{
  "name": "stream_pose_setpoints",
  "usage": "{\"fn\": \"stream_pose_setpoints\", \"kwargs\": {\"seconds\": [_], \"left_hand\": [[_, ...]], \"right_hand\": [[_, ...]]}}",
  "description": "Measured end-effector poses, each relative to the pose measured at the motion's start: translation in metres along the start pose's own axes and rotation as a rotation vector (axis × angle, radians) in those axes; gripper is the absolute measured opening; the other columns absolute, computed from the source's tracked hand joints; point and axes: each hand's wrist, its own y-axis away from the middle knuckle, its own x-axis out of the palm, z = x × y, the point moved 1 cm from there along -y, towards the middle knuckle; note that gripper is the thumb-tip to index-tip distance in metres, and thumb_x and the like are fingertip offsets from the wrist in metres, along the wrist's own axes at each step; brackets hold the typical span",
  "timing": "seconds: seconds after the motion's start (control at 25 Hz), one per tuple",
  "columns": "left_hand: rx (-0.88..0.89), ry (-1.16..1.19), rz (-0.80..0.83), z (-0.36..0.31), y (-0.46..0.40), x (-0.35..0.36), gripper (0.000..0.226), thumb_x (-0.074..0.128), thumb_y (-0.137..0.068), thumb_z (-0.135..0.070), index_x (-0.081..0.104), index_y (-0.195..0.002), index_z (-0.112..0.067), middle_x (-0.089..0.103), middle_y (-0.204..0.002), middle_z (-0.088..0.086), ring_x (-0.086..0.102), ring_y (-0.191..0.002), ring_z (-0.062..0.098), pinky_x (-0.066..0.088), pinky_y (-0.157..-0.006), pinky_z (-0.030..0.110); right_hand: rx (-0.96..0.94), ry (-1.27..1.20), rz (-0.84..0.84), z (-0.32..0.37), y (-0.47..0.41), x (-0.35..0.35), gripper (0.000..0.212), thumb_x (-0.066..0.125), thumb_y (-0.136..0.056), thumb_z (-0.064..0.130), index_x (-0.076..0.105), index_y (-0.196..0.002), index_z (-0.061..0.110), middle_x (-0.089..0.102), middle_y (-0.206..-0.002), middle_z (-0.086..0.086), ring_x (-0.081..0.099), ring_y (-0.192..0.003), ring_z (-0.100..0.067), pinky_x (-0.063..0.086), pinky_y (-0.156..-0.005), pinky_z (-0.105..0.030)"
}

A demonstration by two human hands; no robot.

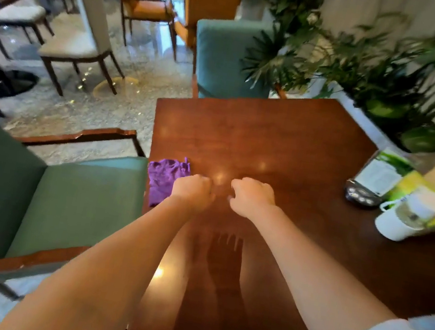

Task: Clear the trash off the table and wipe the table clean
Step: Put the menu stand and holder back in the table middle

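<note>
Table (pixel 286 136) amid café chairs (pixel 221 60)

crumpled purple cloth (pixel 165 178) on table's (pixel 286 136) left edge.

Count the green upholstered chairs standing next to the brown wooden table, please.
2. One green upholstered chair stands at the far edge of the brown wooden table; the other at its left edge. The blurred right side may hide more.

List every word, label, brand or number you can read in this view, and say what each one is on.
No text can be read here.
Standing menu card: lines of print, too blurred to read.
Yellow-green packet: no legible wording.
White cup: a dark mark on its side, too blurred to read.
Black stand under the card: small round marks, not legible.
Purple cloth: no text.
</note>
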Motion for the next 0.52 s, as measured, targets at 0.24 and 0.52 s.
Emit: {"fn": "stream_pose_setpoints", "kwargs": {"seconds": [0.24,0.52], "left_hand": [[0.245,-0.05,-0.085,-0.089,-0.01,-0.025,0.028,0.044,-0.09,-0.03,0.061,-0.103,-0.012,0.064,-0.108,0.01,0.061,-0.099,0.032,0.044,-0.072,0.035],[0.335,-0.05,-0.131,-0.186,-0.047,-0.015,0.029,0.042,-0.092,-0.033,0.056,-0.106,-0.012,0.06,-0.106,0.007,0.059,-0.096,0.029,0.039,-0.069,0.034]], "right_hand": [[0.177,-0.001,-0.13,-0.07,0.052,-0.038,0.029,0.045,-0.091,0.035,0.056,-0.112,0.017,0.059,-0.113,-0.008,0.056,-0.104,-0.031,0.038,-0.076,-0.036],[0.224,0.001,-0.166,-0.186,0.069,-0.046,0.029,0.045,-0.089,0.034,0.057,-0.108,0.016,0.058,-0.106,-0.009,0.058,-0.098,-0.033,0.042,-0.078,-0.04]]}}
